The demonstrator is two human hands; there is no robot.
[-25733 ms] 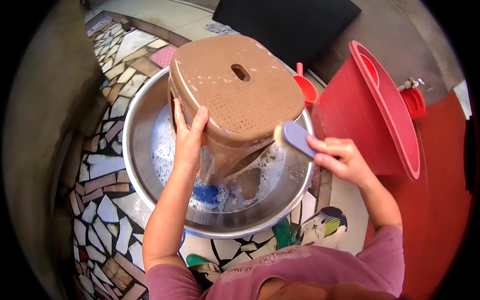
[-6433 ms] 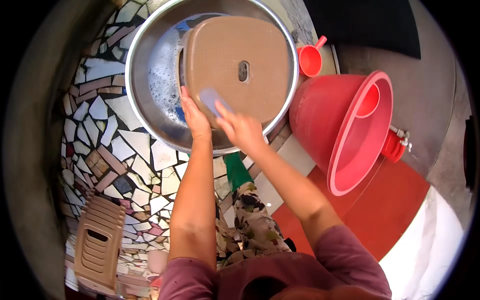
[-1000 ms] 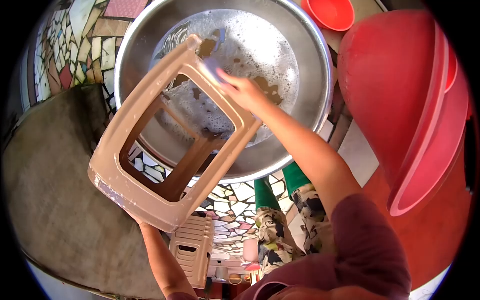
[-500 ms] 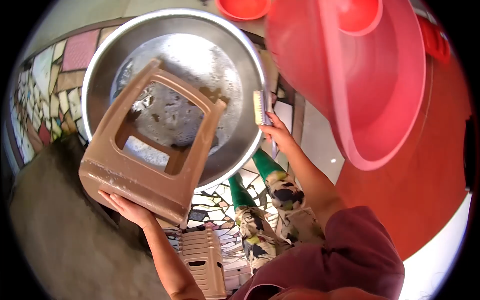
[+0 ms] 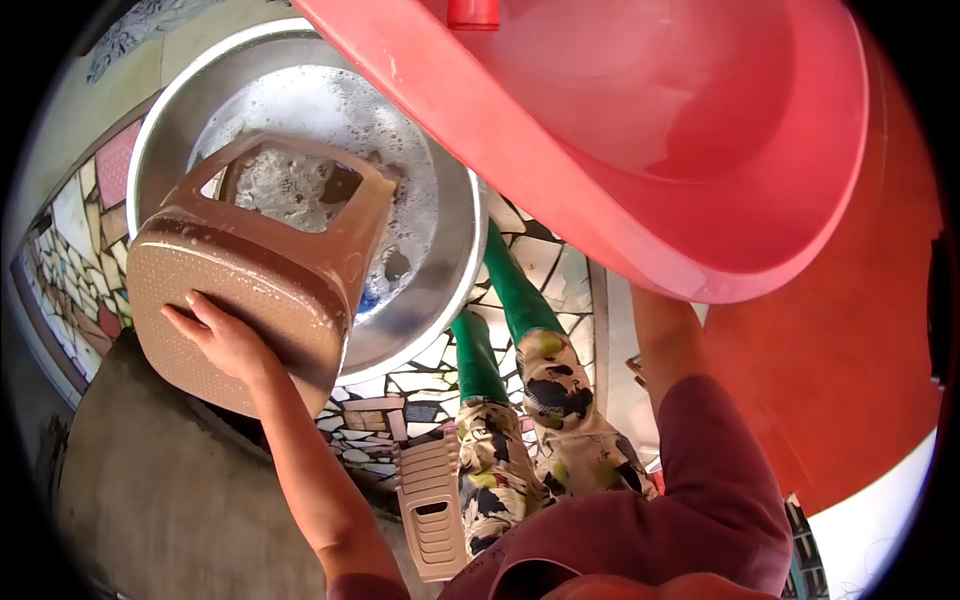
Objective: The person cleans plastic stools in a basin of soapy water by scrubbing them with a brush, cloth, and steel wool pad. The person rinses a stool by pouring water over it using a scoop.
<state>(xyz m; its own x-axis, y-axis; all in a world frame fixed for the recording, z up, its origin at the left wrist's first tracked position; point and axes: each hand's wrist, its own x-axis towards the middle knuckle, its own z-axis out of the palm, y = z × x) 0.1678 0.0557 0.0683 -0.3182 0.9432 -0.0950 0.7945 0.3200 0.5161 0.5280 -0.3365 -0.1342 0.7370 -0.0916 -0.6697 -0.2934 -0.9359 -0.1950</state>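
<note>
A wet brown plastic stool (image 5: 255, 285) lies tilted on its side over the left part of a metal basin (image 5: 475, 240) of soapy water. My left hand (image 5: 225, 335) holds the stool by its seat, palm against the perforated surface; some fingertips are hidden there. The right forearm reaches up behind the rim of a large red tub (image 5: 640, 220), which hides my right hand. No brush can be made out.
A second brown stool (image 5: 430, 510) is on the mosaic floor, left of my legs in green boots (image 5: 515, 285). A grey-brown surface (image 5: 170, 480) is at the lower left, red floor (image 5: 820, 370) at the right. A red object (image 5: 473, 12) shows at the top.
The stool has turned so its seat faces me more, and my left hand has moved across the seat. My right hand, with the brush, has gone out of sight behind the tub, which looms larger.
</note>
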